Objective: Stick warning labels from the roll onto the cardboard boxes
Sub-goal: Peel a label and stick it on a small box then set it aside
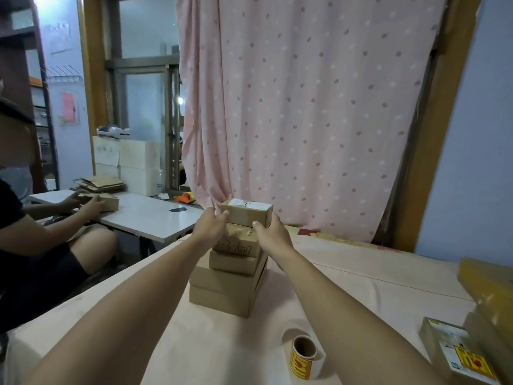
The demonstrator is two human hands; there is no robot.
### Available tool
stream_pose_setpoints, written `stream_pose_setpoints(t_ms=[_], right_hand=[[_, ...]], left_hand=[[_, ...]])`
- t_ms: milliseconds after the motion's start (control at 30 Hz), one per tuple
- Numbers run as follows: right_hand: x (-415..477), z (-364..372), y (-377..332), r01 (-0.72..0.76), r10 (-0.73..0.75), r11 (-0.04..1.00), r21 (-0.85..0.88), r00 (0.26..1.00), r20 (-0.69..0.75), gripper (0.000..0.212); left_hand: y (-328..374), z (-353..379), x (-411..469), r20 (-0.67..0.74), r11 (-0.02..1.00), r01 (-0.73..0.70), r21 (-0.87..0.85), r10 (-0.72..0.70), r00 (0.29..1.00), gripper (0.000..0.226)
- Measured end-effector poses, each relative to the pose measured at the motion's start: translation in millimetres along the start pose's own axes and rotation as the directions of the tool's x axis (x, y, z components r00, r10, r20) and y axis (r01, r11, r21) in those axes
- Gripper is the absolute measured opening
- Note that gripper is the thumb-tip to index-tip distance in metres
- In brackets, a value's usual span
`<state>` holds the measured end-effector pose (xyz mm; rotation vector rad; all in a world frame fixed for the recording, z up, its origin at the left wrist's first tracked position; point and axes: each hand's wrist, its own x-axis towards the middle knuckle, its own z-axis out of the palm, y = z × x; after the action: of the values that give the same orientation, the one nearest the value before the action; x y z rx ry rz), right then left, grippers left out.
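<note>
**A:** Where was there open room?

**B:** The pink sheet [361,287] lay bare in front of the stack of boxes [224,290] and to its right. Both forearms reached straight across that stretch. The stack stood near the sheet's left edge. A curtain [305,107] hung close behind the stack.

**A:** And the hands?

**B:** The left hand [211,226] gripped the left end of the top box [247,213]. The right hand [273,234] gripped its right end, thumb on the near face. That box was at the top of the stack.

**A:** What else was about?

**B:** The label roll [305,357] lay on the sheet beside the right forearm, well apart from the stack. A labelled box [455,348] and yellow-wrapped parcels [488,287] crowded the right edge. On the left, another person [41,245] sat at a white table [150,215], holding a carton.

**A:** Materials?

**B:** The boxes were plain brown cardboard, rectangular, with the larger ones lower. The top box had white paper on its lid. The roll had a brown card core and yellow-and-red labels. The curtain was thin pink cloth with spots.
</note>
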<state>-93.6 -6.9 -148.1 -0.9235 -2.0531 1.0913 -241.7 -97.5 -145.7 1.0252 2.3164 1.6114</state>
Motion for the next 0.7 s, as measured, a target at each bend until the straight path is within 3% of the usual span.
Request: stream_pose_setpoints(t_ms=[133,367,500,700], right_hand=[[1.8,5.0,-1.0,0.020,-0.020,1.000,0.015,1.000,0.001,0.071],[6.3,11.8,1.6,0.050,-0.051,0.998,0.026,0.998,0.029,0.061],[12.5,11.6,5.3,0.026,-0.027,0.999,0.031,1.000,0.016,0.078],[23.8,9.9,11.3,0.011,-0.012,0.999,0.038,0.999,0.037,0.082]], left_hand=[[-4.7,8.5,5.7,-0.004,0.998,0.017,-0.053,-0.017,1.000,0.056],[-9.2,19.0,12.4,-0.046,0.973,-0.182,0.140,0.190,0.981,0.040],[-5.2,18.0,29.6,-0.135,0.990,-0.064,0.127,0.081,0.987,0.054],[-8.5,19.1,48.1,-0.063,0.989,0.088,-0.121,-0.097,0.993,0.050]])
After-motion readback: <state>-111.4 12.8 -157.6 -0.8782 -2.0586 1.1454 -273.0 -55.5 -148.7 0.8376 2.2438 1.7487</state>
